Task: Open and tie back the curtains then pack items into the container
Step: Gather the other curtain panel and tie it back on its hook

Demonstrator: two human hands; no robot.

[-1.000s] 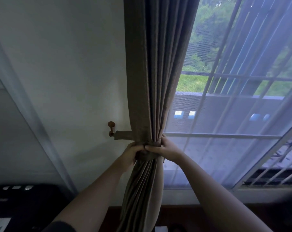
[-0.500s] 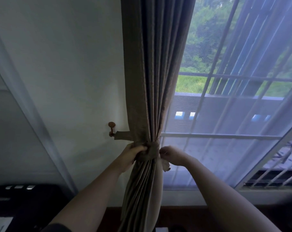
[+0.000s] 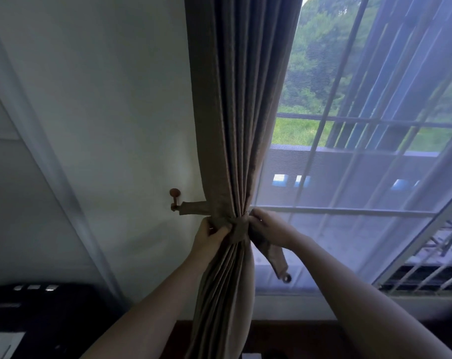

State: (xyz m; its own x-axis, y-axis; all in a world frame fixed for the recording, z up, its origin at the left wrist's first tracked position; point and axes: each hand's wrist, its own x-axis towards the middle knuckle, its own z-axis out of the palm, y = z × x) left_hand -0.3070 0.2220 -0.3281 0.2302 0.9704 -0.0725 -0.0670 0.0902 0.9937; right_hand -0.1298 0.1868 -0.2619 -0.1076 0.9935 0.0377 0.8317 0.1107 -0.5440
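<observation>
A brown curtain (image 3: 235, 112) hangs gathered in tight pleats beside the window. A matching fabric tieback (image 3: 239, 225) wraps round it at mid height, one end fixed to a brown wall hook (image 3: 174, 196). My left hand (image 3: 210, 235) grips the bunched curtain and tieback on the left side. My right hand (image 3: 267, 228) pinches the tieback on the right side of the bundle. The tieback's loose end (image 3: 274, 257) hangs down below my right hand, with a metal ring (image 3: 287, 278) at its tip.
A sheer white curtain (image 3: 362, 190) covers the window to the right, with bars and greenery behind it. A white wall (image 3: 103, 112) lies to the left. A dark piece of furniture with a black device (image 3: 38, 312) stands at lower left.
My right hand moved off the front of the bundle to its right side, and the tieback's free end with its ring now hangs down in view. My left hand kept its grip.
</observation>
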